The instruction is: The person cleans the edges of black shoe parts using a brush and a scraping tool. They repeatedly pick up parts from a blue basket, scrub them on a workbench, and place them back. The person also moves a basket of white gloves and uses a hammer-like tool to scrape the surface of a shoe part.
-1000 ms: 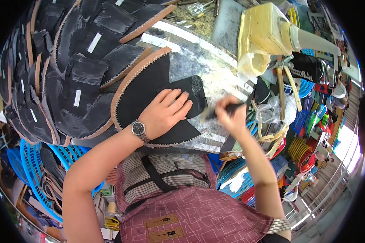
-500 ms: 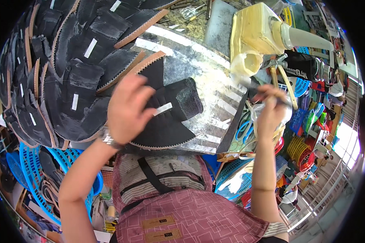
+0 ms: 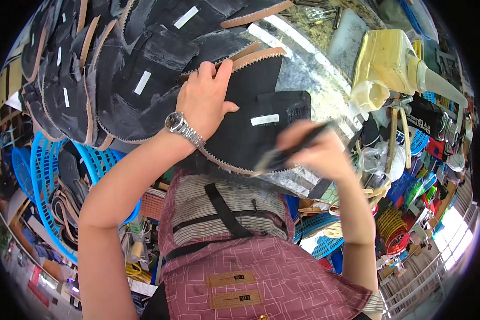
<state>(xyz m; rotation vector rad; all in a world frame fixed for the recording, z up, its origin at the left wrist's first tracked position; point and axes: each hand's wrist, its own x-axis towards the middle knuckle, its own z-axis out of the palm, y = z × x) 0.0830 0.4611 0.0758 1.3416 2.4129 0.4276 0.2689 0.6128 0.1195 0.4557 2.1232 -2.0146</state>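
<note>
A black zigzag-edged shoe upper piece [image 3: 240,136] with a white label [image 3: 264,120] and a tan edge strip lies on the smeared work board [image 3: 330,101]. My left hand [image 3: 205,98], wearing a metal watch [image 3: 184,129], rests on the piece's left side with the thumb spread and fingers stretched toward the tan strip. In my right hand [image 3: 325,152] is a dark-handled brush [image 3: 290,152], slanted so its blurred tip meets the lower zigzag edge.
Several similar black upper pieces [image 3: 144,58] overlap at the left. At the right stand a yellowed plastic glue container [image 3: 386,58] and wooden-handled pliers [image 3: 393,138]. A blue basket [image 3: 40,197] sits low on the left, below the board. A pink patterned apron [image 3: 240,256] covers my front.
My right hand has brought the brush from beside the container down and left onto the piece's lower edge. My left hand has settled on the piece. The whole view has shifted.
</note>
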